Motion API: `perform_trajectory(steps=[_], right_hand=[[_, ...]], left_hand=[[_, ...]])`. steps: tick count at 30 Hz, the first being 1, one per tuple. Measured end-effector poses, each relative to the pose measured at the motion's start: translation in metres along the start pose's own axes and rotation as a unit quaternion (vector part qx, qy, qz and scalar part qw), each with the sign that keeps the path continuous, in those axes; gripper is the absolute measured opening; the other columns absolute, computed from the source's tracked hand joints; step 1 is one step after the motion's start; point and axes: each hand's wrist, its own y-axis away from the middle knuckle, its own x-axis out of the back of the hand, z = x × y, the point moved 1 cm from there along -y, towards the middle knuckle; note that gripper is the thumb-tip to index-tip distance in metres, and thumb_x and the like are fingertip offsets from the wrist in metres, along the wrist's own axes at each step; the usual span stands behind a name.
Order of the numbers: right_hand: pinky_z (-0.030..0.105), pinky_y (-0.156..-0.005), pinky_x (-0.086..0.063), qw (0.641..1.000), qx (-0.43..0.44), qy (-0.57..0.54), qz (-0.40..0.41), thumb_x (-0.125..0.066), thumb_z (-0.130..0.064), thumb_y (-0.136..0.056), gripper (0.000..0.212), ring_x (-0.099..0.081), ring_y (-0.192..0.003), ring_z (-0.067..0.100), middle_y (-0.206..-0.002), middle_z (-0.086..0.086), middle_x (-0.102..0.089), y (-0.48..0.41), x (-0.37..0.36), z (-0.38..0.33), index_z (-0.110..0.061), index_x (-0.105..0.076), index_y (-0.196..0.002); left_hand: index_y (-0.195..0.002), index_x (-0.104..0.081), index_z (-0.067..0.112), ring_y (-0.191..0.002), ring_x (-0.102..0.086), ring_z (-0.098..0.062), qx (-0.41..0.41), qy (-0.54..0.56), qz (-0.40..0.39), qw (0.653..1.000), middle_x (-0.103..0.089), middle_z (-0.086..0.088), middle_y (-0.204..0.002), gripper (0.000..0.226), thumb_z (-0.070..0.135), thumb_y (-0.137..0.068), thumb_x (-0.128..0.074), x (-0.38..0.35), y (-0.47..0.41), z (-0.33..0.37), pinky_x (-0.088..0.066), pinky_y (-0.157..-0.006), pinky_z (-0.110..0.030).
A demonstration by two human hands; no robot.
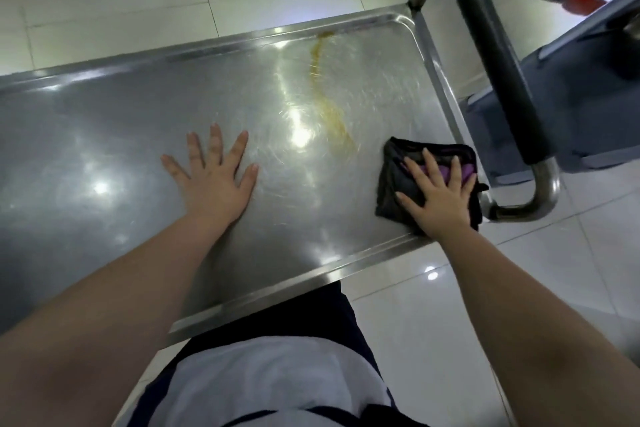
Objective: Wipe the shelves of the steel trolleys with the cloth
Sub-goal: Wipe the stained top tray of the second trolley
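The step in hand looks like clearing the amber, thread-thin streak of dried spill, which runs from the far rim at 12 o'clock down toward the dark folded cloth with a purple patch. The cloth sits at the shelf's 4 o'clock corner, near the rim and just beside the black-padded tubular steel handle. The streak's near end lies at about 10 o'clock from the cloth, close but not touching it.

To do this well, the cloth should probably go along the streak rather than across it, under firm, even palm pressure. It should stay folded so it does not bunch, and the passes should overlap out to the raised rim.

The right hand lies flat on the cloth, fingers straight and spread, pressing down rather than gripping. The left hand rests palm-down on the bare flat shelf of the brushed-steel trolley at 9 o'clock from the cloth. Its fingers are fanned and hold nothing; it seems to brace the body. Both forearms reach forward, nearly straight.
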Motion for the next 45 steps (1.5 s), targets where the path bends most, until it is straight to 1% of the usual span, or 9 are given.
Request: perform_trajectory(steps=[3,11,17,21,28,34,38,43,45], right_hand=[[0.072,-0.109,0.006,1.0,-0.018,-0.005,0.007,-0.006,-0.082,-0.078,0.072,0.013,-0.145,0.045,-0.163,-0.014,0.011,0.0,-0.001,-0.02,-0.06,0.018,-0.142],[0.078,-0.106,-0.003,0.954,0.295,0.007,0.057,-0.031,-0.079,-0.084,0.073,-0.001,-0.146,0.049,-0.163,-0.011,-0.012,0.047,-0.017,-0.144,-0.051,-0.019,-0.15],[0.069,-0.112,-0.001,0.995,0.09,0.019,0.038,-0.014,-0.083,-0.083,0.071,0.006,-0.148,0.041,-0.164,-0.015,0.0,-0.013,-0.001,0.016,-0.058,0.0,-0.147],[0.069,-0.112,0.006,0.998,0.031,-0.006,0.045,-0.017,-0.08,-0.082,0.074,0.005,-0.146,0.048,-0.164,-0.011,-0.001,-0.017,0.003,-0.013,-0.053,-0.005,-0.15],[0.075,-0.108,0.002,0.938,0.34,0.016,0.06,-0.028,-0.081,-0.083,0.074,0.006,-0.145,0.051,-0.164,-0.009,-0.01,0.009,-0.003,-0.16,-0.05,-0.021,-0.15],[0.068,-0.113,0.003,0.993,0.1,0.004,0.068,-0.015,-0.082,-0.082,0.073,0.004,-0.148,0.042,-0.164,-0.013,-0.003,-0.09,0.028,-0.032,-0.055,-0.006,-0.149],[0.072,-0.107,0.009,0.997,-0.027,-0.044,0.056,-0.006,-0.081,-0.081,0.075,0.013,-0.145,0.047,-0.164,-0.012,0.009,-0.087,0.027,-0.078,-0.053,0.006,-0.149],[0.076,-0.106,0.006,0.955,0.294,0.001,0.042,-0.021,-0.08,-0.084,0.073,0.005,-0.145,0.051,-0.164,-0.01,-0.009,-0.048,0.02,-0.174,-0.051,-0.016,-0.15],[0.073,-0.108,0.007,0.949,0.309,0.013,0.068,-0.02,-0.082,-0.083,0.072,0.005,-0.146,0.046,-0.164,-0.013,-0.008,-0.071,0.026,-0.154,-0.053,-0.012,-0.149]], left_hand=[[-0.153,0.002,0.046,-0.149,0.012,-0.036,-0.003,-0.003,0.002,1.0,0.006,-0.002,-0.165,0.063,0.067,-0.094,-0.006,0.002,-0.001,0.006,0.016,-0.109,-0.067],[-0.154,-0.003,0.044,-0.15,0.008,-0.028,0.017,0.016,0.016,1.0,0.001,0.002,-0.165,0.06,0.061,-0.097,-0.01,0.007,-0.029,0.037,0.013,-0.11,-0.068],[-0.15,0.009,0.05,-0.15,0.011,-0.026,0.023,0.004,0.009,1.0,0.008,0.006,-0.164,0.06,0.069,-0.093,0.001,0.0,-0.035,0.041,0.014,-0.109,-0.069],[-0.149,0.011,0.052,-0.15,0.011,-0.027,0.035,0.006,0.009,0.999,0.01,0.008,-0.164,0.058,0.067,-0.094,0.0,-0.001,-0.037,0.044,0.015,-0.108,-0.069],[-0.149,0.006,0.054,-0.15,0.008,-0.027,0.037,0.013,0.011,0.999,0.008,0.008,-0.164,0.051,0.053,-0.1,-0.01,0.002,-0.039,0.037,0.009,-0.107,-0.072],[-0.144,0.018,0.055,-0.15,0.01,-0.024,0.051,0.012,0.01,0.999,0.01,0.011,-0.163,0.05,0.053,-0.1,-0.006,0.002,-0.04,0.044,0.01,-0.109,-0.07],[-0.142,0.021,0.056,-0.15,0.01,-0.024,0.052,0.01,0.013,0.999,0.01,0.011,-0.163,0.05,0.053,-0.098,-0.002,0.001,-0.038,0.043,0.013,-0.108,-0.07],[-0.149,0.014,0.049,-0.149,0.013,-0.031,0.106,-0.012,0.012,0.994,0.01,0.007,-0.164,0.057,0.05,-0.097,-0.009,0.0,-0.034,0.039,0.01,-0.105,-0.076],[-0.149,0.012,0.051,-0.148,0.015,-0.035,0.119,0.0,0.011,0.993,0.01,0.008,-0.164,0.056,0.054,-0.096,-0.007,0.001,-0.035,0.039,0.013,-0.105,-0.075]])
